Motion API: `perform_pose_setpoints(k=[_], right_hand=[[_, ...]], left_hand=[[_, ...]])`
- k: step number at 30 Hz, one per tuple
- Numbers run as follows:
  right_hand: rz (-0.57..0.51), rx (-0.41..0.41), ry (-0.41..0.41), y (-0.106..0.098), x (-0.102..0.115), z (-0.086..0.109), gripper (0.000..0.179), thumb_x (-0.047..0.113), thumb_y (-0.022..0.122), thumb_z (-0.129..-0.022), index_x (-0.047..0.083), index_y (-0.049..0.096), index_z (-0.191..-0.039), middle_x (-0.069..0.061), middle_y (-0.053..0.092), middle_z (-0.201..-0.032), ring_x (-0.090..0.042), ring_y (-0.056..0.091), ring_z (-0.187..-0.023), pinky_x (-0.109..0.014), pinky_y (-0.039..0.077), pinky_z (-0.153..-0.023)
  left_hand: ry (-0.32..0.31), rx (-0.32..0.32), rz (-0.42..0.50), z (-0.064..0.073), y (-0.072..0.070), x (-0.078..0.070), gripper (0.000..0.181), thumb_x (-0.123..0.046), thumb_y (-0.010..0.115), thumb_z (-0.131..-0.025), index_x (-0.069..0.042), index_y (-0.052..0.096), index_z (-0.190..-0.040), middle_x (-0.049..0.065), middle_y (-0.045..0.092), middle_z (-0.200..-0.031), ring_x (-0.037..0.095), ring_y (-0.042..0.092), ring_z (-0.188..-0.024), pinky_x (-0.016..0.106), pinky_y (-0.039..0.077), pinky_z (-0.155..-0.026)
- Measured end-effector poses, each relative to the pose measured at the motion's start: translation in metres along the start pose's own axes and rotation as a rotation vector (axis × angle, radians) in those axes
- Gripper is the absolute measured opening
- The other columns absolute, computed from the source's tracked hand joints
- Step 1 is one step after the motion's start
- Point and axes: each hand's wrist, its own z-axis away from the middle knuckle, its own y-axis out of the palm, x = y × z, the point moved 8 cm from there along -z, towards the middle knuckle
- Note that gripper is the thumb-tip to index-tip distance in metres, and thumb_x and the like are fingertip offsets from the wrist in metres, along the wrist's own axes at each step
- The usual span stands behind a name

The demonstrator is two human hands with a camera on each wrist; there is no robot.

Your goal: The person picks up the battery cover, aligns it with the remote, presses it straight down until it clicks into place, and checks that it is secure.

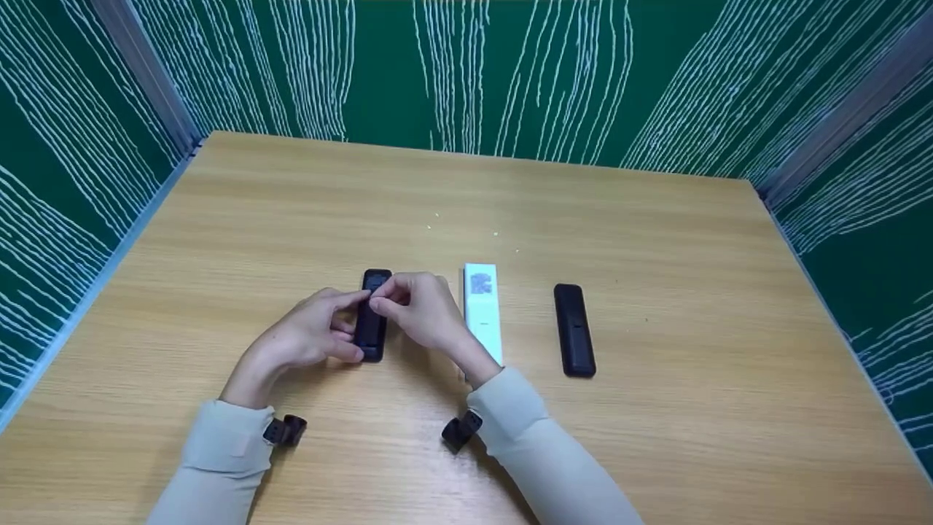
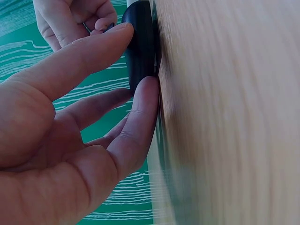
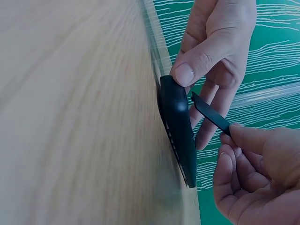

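A black remote control point(image 1: 370, 332) lies on the wooden table, left of the middle. My left hand point(image 1: 310, 332) holds it along its left side, thumb near one end and fingers spread along the edge. In the right wrist view the remote control point(image 3: 179, 126) rests against the tabletop. Above it, my right hand point(image 1: 423, 310) pinches a thin black battery cover point(image 3: 211, 114) between thumb and fingers. That cover is tilted, one end close to the remote control but apart from it. The left wrist view shows the remote control point(image 2: 139, 47) between the left thumb and fingers.
A white elongated object point(image 1: 482, 310) with a grey patch lies partly behind the right wrist. Farther right is a second black remote control point(image 1: 574, 332). Small pale specks dot the table point(image 1: 656, 240); green walls point(image 1: 386, 73) with white lines enclose it.
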Motion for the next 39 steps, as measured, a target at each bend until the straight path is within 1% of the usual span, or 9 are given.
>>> perform_pose_setpoints(k=[8, 16, 25, 32, 39], right_hand=[[0.006, -0.001, -0.006, 0.0028, 0.0001, 0.0002, 0.008, 0.016, 0.077, -0.099, 0.01, 0.081, -0.094, 0.003, 0.075, -0.085, -0.007, 0.06, -0.074, -0.02, 0.048, -0.067], [0.01, -0.002, 0.008, 0.0044, -0.002, -0.0001, 0.008, 0.016, 0.077, -0.099, 0.011, 0.081, -0.094, 0.003, 0.074, -0.085, -0.008, 0.06, -0.077, -0.022, 0.049, -0.07], [0.033, -0.028, 0.016, 0.0044, -0.0011, 0.0017, 0.01, 0.017, 0.078, -0.098, 0.01, 0.081, -0.093, 0.004, 0.072, -0.081, -0.006, 0.058, -0.073, -0.02, 0.046, -0.067], [0.033, -0.031, 0.027, 0.006, -0.003, 0.0008, 0.009, 0.016, 0.078, -0.099, 0.01, 0.081, -0.093, 0.003, 0.073, -0.082, -0.007, 0.057, -0.072, -0.019, 0.045, -0.064], [0.04, -0.024, 0.042, 0.0064, -0.0043, -0.0002, 0.009, 0.017, 0.078, -0.098, 0.011, 0.081, -0.093, 0.003, 0.073, -0.082, -0.009, 0.059, -0.074, -0.02, 0.048, -0.066]], left_hand=[[0.004, -0.006, -0.003, 0.0007, -0.0003, -0.0005, 0.095, 0.014, 0.083, -0.08, 0.001, 0.037, -0.163, 0.027, 0.044, -0.143, 0.037, 0.063, -0.122, 0.042, 0.056, -0.106], [-0.007, -0.002, 0.008, 0.0009, 0.0, -0.0002, 0.095, 0.013, 0.083, -0.081, -0.001, 0.037, -0.163, 0.027, 0.043, -0.145, 0.036, 0.062, -0.122, 0.04, 0.056, -0.105], [0.02, -0.011, -0.013, 0.001, -0.0006, -0.0018, 0.096, 0.013, 0.083, -0.079, 0.002, 0.036, -0.162, 0.029, 0.044, -0.144, 0.036, 0.064, -0.12, 0.04, 0.057, -0.104], [0.014, -0.016, -0.019, 0.0008, -0.0008, -0.0006, 0.095, 0.014, 0.082, -0.079, 0.001, 0.037, -0.162, 0.029, 0.044, -0.144, 0.036, 0.064, -0.12, 0.04, 0.058, -0.104], [0.003, -0.015, 0.002, -0.0001, -0.0006, 0.0003, 0.096, 0.014, 0.082, -0.079, 0.0, 0.036, -0.163, 0.029, 0.043, -0.146, 0.036, 0.063, -0.12, 0.039, 0.058, -0.104]])
